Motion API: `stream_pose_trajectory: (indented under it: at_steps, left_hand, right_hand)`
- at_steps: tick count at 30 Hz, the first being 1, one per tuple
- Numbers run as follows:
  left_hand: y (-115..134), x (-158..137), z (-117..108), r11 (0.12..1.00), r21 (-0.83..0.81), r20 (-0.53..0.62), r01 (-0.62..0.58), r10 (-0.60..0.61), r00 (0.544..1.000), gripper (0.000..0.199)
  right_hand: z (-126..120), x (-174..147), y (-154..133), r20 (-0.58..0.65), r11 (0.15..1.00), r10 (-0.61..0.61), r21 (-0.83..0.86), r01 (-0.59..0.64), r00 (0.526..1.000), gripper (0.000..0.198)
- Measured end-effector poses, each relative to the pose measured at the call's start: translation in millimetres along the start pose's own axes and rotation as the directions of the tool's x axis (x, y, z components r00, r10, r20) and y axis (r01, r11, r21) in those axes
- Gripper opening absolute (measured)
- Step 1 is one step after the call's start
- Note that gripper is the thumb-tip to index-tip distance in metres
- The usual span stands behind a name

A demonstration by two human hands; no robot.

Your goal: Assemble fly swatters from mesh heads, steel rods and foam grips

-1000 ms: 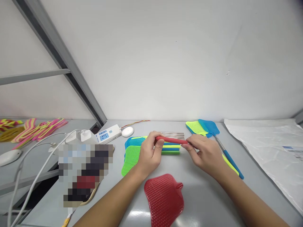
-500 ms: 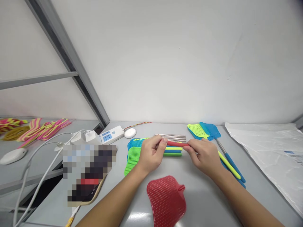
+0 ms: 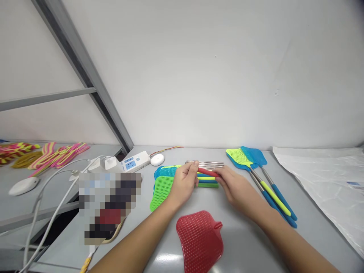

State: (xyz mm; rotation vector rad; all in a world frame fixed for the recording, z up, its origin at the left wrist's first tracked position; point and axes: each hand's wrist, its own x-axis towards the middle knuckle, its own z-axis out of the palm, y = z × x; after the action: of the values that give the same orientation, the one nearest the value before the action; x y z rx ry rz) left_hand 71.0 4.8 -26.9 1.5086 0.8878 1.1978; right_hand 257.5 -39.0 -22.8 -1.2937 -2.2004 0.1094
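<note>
Between my hands is a red handle sleeve [image 3: 207, 172], tilted slightly down to the right. My left hand [image 3: 184, 180] pinches its left end with thumb and fingers. Its right end is gripped by my right hand [image 3: 231, 184]. Just behind lie several thin metal rods [image 3: 209, 164] side by side. Partly hidden under the red sleeve are loose yellow, blue and green handle sleeves [image 3: 208, 185]. A red fly swatter head [image 3: 201, 240] with a short socket lies nearer to me. Green [image 3: 162, 191] and blue swatter heads are stacked left of my left hand.
Swatters with yellow and blue heads [image 3: 254, 157] and long handles lie at right, beside a white plastic bag [image 3: 321, 170]. At left are a power strip [image 3: 135, 162], a round white device [image 3: 157, 159], a blurred phone [image 3: 113, 204], cables, and striped cords [image 3: 61, 154].
The red sleeve and my right hand have shifted slightly left, and the sleeve now slants down to the right. The swatters at right show more fully. The view has shifted slightly.
</note>
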Motion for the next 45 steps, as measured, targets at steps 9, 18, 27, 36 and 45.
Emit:
stream_pose_trajectory:
  at_steps: [9, 18, 27, 36, 45]
  left_hand:
    - [7.9, -5.7, 0.3, 0.997, 0.046, 0.061, -0.056, 0.054, 0.997, 0.037]
    - [9.7, -7.6, -0.8, 0.996, 0.033, 0.069, -0.089, 0.087, 0.994, 0.033]
    - [7.8, -4.6, -4.8, 0.980, 0.163, 0.041, -0.113, 0.108, 0.993, 0.037]
    - [17.9, -7.2, -3.5, 0.928, 0.322, 0.053, -0.188, 0.181, 0.982, 0.039]
    - [21.9, -15.7, 4.4, 0.934, 0.310, 0.187, -0.179, 0.124, 0.974, 0.038]
  right_hand:
    - [5.4, -4.3, -3.6, -0.066, 0.999, 0.029, -0.019, -0.030, 0.997, 0.025]
    - [5.3, -5.7, -8.9, -0.154, 0.997, 0.055, -0.039, -0.062, 0.987, 0.026]
    - [4.4, -4.4, -8.7, -0.117, 0.992, 0.091, -0.076, -0.100, 0.989, 0.028]
    - [-4.5, -2.9, -4.1, 0.017, 0.995, 0.091, -0.031, -0.090, 0.996, 0.026]
    - [-9.6, -3.6, 17.7, -0.187, 0.981, 0.114, -0.136, -0.141, 0.976, 0.025]
